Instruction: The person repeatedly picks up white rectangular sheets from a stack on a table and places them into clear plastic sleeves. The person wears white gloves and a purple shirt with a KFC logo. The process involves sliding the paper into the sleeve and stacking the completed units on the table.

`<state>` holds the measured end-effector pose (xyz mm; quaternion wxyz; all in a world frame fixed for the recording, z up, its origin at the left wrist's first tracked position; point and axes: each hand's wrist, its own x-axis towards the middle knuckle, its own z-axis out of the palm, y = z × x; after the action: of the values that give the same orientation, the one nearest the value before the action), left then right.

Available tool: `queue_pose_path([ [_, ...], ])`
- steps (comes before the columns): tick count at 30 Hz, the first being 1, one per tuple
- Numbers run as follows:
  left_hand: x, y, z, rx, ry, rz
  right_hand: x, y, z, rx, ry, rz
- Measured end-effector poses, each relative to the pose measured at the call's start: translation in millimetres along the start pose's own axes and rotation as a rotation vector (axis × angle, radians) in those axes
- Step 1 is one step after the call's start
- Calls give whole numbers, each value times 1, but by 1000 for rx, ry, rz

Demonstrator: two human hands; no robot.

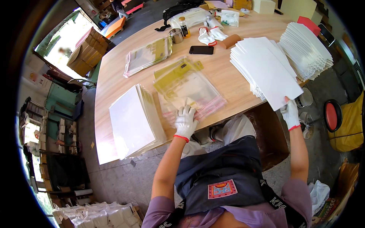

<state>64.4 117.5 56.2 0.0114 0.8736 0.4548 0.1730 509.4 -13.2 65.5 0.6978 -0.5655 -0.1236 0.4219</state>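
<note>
Dark apron [218, 167] against a wood-toned table [114, 83], where white cards [245, 66] fan out at right. Their top card [279, 85], jutting past the near edge, looks light, stiff and smooth, best taken by its near end. Pink-edged bags [194, 85], likely soft and slippery, lie left. The right hand [291, 115] pinches the card's near end; the left hand [185, 122] rests on the bags, any pinch impossible to tell.
</note>
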Motion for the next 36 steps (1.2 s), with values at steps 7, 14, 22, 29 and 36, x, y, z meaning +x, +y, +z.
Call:
queue_pose_path([
  [7,6,-30,11,33,-113,-178,-74,-10,36,102,-286,3],
  [14,-3,-42,14,-33,-22,-206,-132,30,65,-11,-591,422],
  [22,-1,-39,-1,-170,161,-224,-130,105,55,250,-443,413],
  [29,1,-33,-16,-480,194,-119,-141,111,67,360,-402,428],
  [36,-32,-2,1,-673,449,-282,-180,95,104,305,-346,454],
])
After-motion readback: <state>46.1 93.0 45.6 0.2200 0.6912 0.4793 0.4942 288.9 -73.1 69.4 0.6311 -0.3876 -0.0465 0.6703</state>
